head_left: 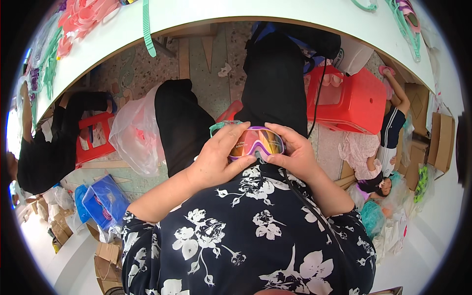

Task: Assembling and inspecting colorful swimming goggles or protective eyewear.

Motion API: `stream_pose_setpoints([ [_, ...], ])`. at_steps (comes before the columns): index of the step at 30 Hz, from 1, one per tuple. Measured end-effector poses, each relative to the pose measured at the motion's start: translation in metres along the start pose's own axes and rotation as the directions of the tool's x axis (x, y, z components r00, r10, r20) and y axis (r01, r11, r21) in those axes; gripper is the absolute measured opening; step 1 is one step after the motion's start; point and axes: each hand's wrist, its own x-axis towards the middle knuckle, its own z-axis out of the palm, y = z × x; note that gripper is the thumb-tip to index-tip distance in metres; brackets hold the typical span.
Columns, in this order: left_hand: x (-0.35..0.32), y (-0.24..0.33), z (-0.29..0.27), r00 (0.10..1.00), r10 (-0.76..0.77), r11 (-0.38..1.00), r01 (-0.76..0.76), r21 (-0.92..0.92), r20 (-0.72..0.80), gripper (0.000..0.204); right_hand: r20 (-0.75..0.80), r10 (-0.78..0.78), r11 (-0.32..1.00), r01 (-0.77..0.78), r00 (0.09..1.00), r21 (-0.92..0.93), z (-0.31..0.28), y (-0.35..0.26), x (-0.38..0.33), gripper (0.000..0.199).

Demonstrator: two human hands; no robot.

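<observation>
A pair of swim goggles (260,141) with a purple frame and shiny orange-yellow lenses is held in front of my body, above my lap. My left hand (216,151) grips its left side, fingers along the top and thumb below. On the right side, my right hand (294,151) pinches the frame between fingers and thumb. A teal strap (220,126) shows behind my left fingers; whether it joins the goggles is hidden.
The white table (206,11) curves ahead, bearing pink straps (83,19) and a hanging teal strap (147,32). A red stool (351,101) stands right, a clear plastic bag (135,130) left. Other people sit at both sides; cardboard boxes (440,142) stand far right.
</observation>
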Motion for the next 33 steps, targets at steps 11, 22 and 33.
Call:
stream_pose_setpoints([
  [11, 0.019, -0.007, 0.027, 0.903, 0.251, 0.946, -0.154, 0.284, -0.348, 0.048, -0.169, -0.5, 0.787, 0.364, 0.849, -0.499, 0.023, 0.003, 0.026, 0.047],
  [22, 0.022, -0.002, 0.017, 0.967, 0.035, 0.978, 0.019, 0.206, -0.252, 0.041, -0.172, -0.288, 0.894, 0.2, 0.942, -0.4, 0.018, 0.003, 0.027, 0.044],
  [33, 0.075, 0.038, -0.044, 0.908, 0.415, 0.908, -0.417, 0.041, 0.051, 0.059, 0.423, -0.089, 0.965, -0.027, 0.902, 0.261, -0.012, -0.052, 0.11, 0.04],
])
